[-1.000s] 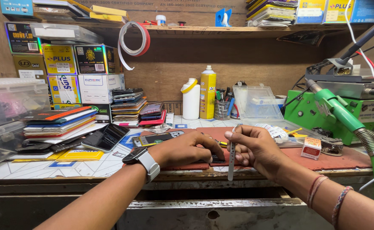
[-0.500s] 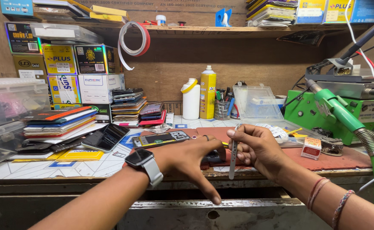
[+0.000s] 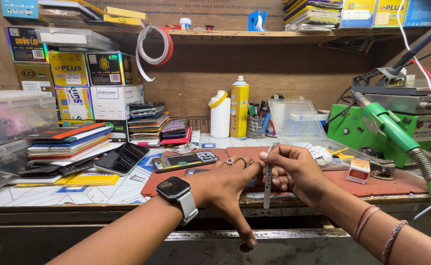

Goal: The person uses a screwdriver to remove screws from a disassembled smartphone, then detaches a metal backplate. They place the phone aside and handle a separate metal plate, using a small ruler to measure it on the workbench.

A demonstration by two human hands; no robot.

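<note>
Since half a second ago, left hand [image 3: 225,184] has spread wider and pushed forward, thumb now hanging down past the tabletop [image 3: 127,189] edge; right hand [image 3: 294,172] barely shifted. Right fingers [image 3: 269,156] are pinched shut on the top of a thin metal tool [image 3: 267,184], looks like tweezers or a flat pry strip, can't tell which. It hangs nearly upright, tip pointing down just over the front edge. Left fingers are splayed, holding nothing that I can see, palm down on the red work mat [image 3: 397,181], ringed fingers reaching toward the tool's upper end. Whatever lies under the left palm is hidden. My read: the left hand is pressing or steadying something on the mat while the tool is readied above it.

Smartwatch [image 3: 175,189] on my left wrist, thread bands on the right. Just beyond the left hand lies an opened phone [image 3: 186,161] on the mat, a dark phone [image 3: 122,158] further left. Behind: white bottle [image 3: 220,115], yellow spray can [image 3: 239,108], clear plastic box [image 3: 294,118]. Right side has the green machine [image 3: 372,132] with its hose; small red-white box [image 3: 358,171] near the right hand. Stacked packets [image 3: 68,142] at left.
</note>
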